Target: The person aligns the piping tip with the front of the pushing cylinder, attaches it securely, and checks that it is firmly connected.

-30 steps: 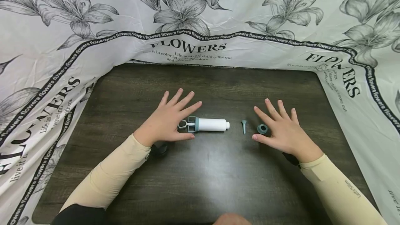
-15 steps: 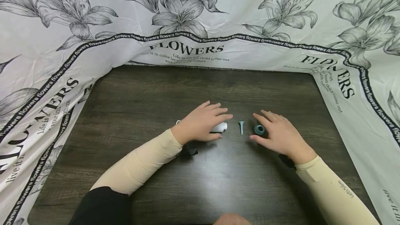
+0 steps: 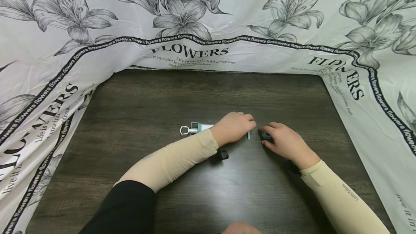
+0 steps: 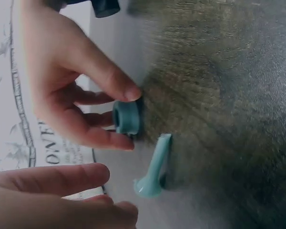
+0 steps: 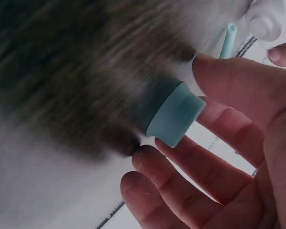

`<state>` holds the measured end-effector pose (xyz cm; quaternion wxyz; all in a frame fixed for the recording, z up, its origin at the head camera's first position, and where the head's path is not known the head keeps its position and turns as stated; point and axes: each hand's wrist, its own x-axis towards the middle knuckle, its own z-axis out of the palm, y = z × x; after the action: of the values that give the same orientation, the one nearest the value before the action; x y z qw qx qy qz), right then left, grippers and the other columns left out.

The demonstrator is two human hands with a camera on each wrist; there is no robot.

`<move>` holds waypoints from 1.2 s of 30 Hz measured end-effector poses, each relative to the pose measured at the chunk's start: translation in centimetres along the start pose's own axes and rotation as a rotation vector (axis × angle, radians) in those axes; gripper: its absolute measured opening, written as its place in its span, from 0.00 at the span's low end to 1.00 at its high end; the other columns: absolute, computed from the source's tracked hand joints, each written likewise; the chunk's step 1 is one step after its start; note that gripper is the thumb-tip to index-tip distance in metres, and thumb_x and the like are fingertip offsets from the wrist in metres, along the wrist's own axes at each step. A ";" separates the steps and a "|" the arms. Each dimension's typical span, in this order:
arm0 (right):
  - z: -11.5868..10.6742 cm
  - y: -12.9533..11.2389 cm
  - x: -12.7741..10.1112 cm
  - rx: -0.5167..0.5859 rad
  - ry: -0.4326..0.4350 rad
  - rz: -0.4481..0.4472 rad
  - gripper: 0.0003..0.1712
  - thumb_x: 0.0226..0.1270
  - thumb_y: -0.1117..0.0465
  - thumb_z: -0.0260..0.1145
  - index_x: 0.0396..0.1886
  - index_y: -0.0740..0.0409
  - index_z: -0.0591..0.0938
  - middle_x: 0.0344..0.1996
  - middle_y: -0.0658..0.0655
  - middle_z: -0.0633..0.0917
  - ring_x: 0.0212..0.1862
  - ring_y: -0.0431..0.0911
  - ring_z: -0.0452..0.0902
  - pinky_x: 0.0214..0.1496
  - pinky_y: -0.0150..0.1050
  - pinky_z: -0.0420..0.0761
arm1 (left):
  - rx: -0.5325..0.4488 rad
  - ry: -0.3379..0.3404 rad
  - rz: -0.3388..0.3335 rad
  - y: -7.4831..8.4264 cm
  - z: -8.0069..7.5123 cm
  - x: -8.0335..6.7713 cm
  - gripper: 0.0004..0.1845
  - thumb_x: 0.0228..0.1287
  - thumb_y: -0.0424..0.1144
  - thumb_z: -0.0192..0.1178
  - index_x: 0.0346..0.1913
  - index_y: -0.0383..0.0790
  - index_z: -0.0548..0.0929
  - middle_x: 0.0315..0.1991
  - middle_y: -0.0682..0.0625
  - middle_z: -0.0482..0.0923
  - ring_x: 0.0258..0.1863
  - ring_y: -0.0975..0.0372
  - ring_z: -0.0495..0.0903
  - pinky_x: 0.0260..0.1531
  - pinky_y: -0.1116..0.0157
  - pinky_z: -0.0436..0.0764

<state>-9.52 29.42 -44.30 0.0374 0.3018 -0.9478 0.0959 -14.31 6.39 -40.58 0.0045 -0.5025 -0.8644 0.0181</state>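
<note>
A white-barrelled syringe point(image 3: 206, 127) with a teal collar and a loop-ended plunger handle lies in the middle of the table, its front end hidden under my left hand point(image 3: 234, 127). That hand hovers over a small teal funnel-shaped nozzle point(image 4: 155, 167), fingers bent and apart from it in the left wrist view. Around a teal ring-shaped cap point(image 5: 176, 117) spread the thumb and fingers of my right hand point(image 3: 287, 142). The right wrist view has a gap between thumb and cap. The cap rests on the table, right of the nozzle.
The dark wood-grain table point(image 3: 156, 96) is walled on the back and sides by a white floral cloth point(image 3: 201, 55) with printed lettering. A dark wrist-camera mount point(image 3: 221, 155) sits below my left wrist.
My left hand has moved right from the syringe's handle, across its barrel, to the nozzle, its fingers bending. My right hand's spread fingers have drawn in around the cap.
</note>
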 end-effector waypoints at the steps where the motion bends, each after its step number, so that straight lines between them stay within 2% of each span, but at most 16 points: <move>1: 0.0 0.0 0.0 -0.003 -0.002 -0.003 0.25 0.55 0.57 0.76 0.53 0.59 0.83 0.47 0.57 0.82 0.45 0.51 0.80 0.43 0.47 0.80 | 0.016 -0.002 0.002 0.1 0.1 0.3 0.15 0.72 0.37 0.54 0.59 0.50 0.80 0.56 0.52 0.76 0.48 0.60 0.79 0.45 0.64 0.79; 3: 0.0 0.1 0.0 -0.002 -0.002 -0.010 0.25 0.54 0.59 0.76 0.52 0.59 0.83 0.47 0.58 0.82 0.46 0.51 0.80 0.44 0.47 0.80 | 0.038 -0.006 0.005 0.3 0.3 1.0 0.14 0.70 0.37 0.57 0.56 0.50 0.82 0.51 0.52 0.78 0.43 0.61 0.80 0.42 0.66 0.79; 7: 0.1 0.2 0.0 0.010 0.014 -0.029 0.22 0.53 0.64 0.75 0.50 0.59 0.84 0.46 0.57 0.82 0.46 0.52 0.80 0.45 0.46 0.80 | 0.037 -0.076 -0.013 0.4 0.8 2.2 0.09 0.68 0.37 0.60 0.48 0.51 0.85 0.42 0.54 0.80 0.38 0.63 0.80 0.37 0.67 0.79; 10: 0.2 0.3 0.0 0.016 0.027 -0.041 0.20 0.53 0.68 0.74 0.48 0.60 0.84 0.44 0.57 0.83 0.45 0.51 0.80 0.44 0.46 0.80 | 0.022 -0.125 -0.047 0.4 0.8 2.6 0.07 0.69 0.37 0.59 0.42 0.51 0.87 0.39 0.55 0.82 0.36 0.64 0.81 0.34 0.67 0.80; 12: 0.2 0.3 0.0 0.017 0.037 -0.045 0.19 0.53 0.70 0.74 0.47 0.60 0.85 0.43 0.57 0.83 0.44 0.51 0.80 0.43 0.46 0.80 | 0.023 -0.134 -0.058 0.6 0.9 2.8 0.07 0.68 0.37 0.60 0.38 0.50 0.87 0.38 0.55 0.83 0.35 0.65 0.81 0.31 0.67 0.80; 16: 0.2 0.5 -0.1 0.028 0.055 -0.041 0.18 0.53 0.71 0.73 0.45 0.61 0.85 0.42 0.57 0.83 0.43 0.51 0.81 0.42 0.45 0.80 | 0.016 -0.155 -0.060 1.0 1.2 3.3 0.06 0.68 0.38 0.60 0.34 0.50 0.86 0.34 0.56 0.83 0.29 0.67 0.79 0.27 0.69 0.78; 20: 0.3 0.6 -0.3 0.040 0.058 -0.036 0.17 0.53 0.72 0.73 0.45 0.62 0.85 0.42 0.58 0.83 0.43 0.51 0.81 0.42 0.45 0.80 | 0.009 -0.174 -0.052 1.4 1.5 3.7 0.07 0.68 0.38 0.60 0.33 0.50 0.85 0.32 0.57 0.83 0.27 0.68 0.78 0.27 0.69 0.78; 24: 0.3 0.6 -0.4 0.054 0.055 -0.027 0.18 0.53 0.71 0.74 0.46 0.63 0.84 0.42 0.58 0.83 0.44 0.51 0.81 0.43 0.45 0.80 | -0.008 -0.156 -0.045 1.6 1.5 3.6 0.08 0.69 0.37 0.58 0.35 0.50 0.86 0.32 0.56 0.83 0.28 0.66 0.79 0.29 0.68 0.79; 27: 0.3 0.7 -0.5 0.072 0.066 -0.015 0.19 0.53 0.71 0.74 0.47 0.62 0.84 0.43 0.57 0.83 0.43 0.50 0.81 0.42 0.45 0.81 | -0.044 -0.094 -0.033 1.4 1.3 3.3 0.07 0.69 0.39 0.59 0.37 0.52 0.87 0.34 0.56 0.81 0.30 0.65 0.79 0.30 0.68 0.79; 31: 0.1 0.9 -0.6 0.107 0.108 0.011 0.19 0.53 0.69 0.75 0.46 0.60 0.84 0.42 0.55 0.84 0.42 0.48 0.81 0.39 0.42 0.81 | -0.116 -0.016 -0.010 1.0 0.8 2.8 0.04 0.62 0.41 0.65 0.38 0.52 0.87 0.35 0.56 0.81 0.33 0.66 0.80 0.32 0.68 0.78; 34: -0.2 0.8 -0.7 0.167 0.152 0.055 0.18 0.53 0.68 0.75 0.45 0.59 0.84 0.41 0.54 0.84 0.39 0.45 0.82 0.36 0.40 0.81 | -0.181 -0.005 -0.015 0.4 0.3 2.4 0.06 0.60 0.41 0.68 0.39 0.50 0.87 0.36 0.57 0.83 0.36 0.66 0.81 0.36 0.69 0.78; 36: -0.5 0.7 -0.7 0.211 0.186 0.098 0.17 0.55 0.66 0.75 0.45 0.58 0.84 0.41 0.53 0.84 0.37 0.44 0.82 0.36 0.39 0.82 | -0.227 -0.003 -0.036 -0.1 0.1 2.1 0.06 0.61 0.41 0.68 0.40 0.49 0.86 0.36 0.57 0.84 0.37 0.65 0.81 0.38 0.69 0.78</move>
<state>-9.35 30.48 -44.02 0.0884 0.2474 -0.9384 0.2243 -15.41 8.19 -40.70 -0.0533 -0.4840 -0.8698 -0.0794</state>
